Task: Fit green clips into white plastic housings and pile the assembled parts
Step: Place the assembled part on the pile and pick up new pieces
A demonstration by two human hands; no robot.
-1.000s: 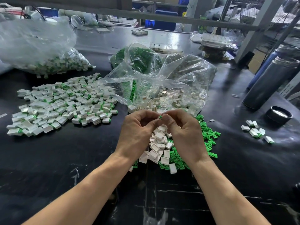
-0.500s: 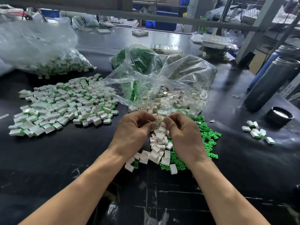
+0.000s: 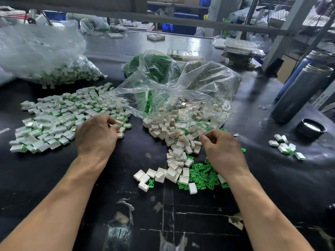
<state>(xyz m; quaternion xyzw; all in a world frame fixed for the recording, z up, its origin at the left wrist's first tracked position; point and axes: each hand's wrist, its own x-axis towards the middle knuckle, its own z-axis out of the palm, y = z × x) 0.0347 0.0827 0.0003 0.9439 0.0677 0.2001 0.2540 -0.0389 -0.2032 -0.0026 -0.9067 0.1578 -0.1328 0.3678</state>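
- Landmark: the spill of white housings (image 3: 174, 142) in the middle of the black tabletop (image 3: 54, 178). All places taken from it.
- Nearest to the viewer, on the near edge of that spill: loose green clips (image 3: 201, 176) lie mixed under and beside the housings, some touching them.
- Right hand (image 3: 220, 151) sits at the right edge of the spill, over the clips. Fingers curled, thumb and forefinger tips close together. Whether a clip is pinched there, cannot tell; the fingers hide it.
- Left hand (image 3: 96, 136) is well left of the spill, at the near right edge of the assembled pile (image 3: 59, 122). Fingers curled down over a white piece (image 3: 116, 126) at the pile's rim; grip looks like a pinch, though the piece may only be touched.
- Step in hand, as a judgement: a finished part is being set on the pile by the left hand while the right goes for fresh stock.
- Next move likely calls for: left hand lets go, comes to the spill for one housing; right hand picks one clip; the two meet over the spill and the clip is pressed in.
- Behind the spill: an open clear bag (image 3: 190, 98) with more housings pouring out; behind that a bag of green clips (image 3: 154, 64).
- Far left of the spill, behind the pile: a large bag of assembled parts (image 3: 59, 73).
- Well right of the spill: a small cluster of assembled parts (image 3: 285, 147), a black cap (image 3: 310, 127), a grey flask (image 3: 301, 93).
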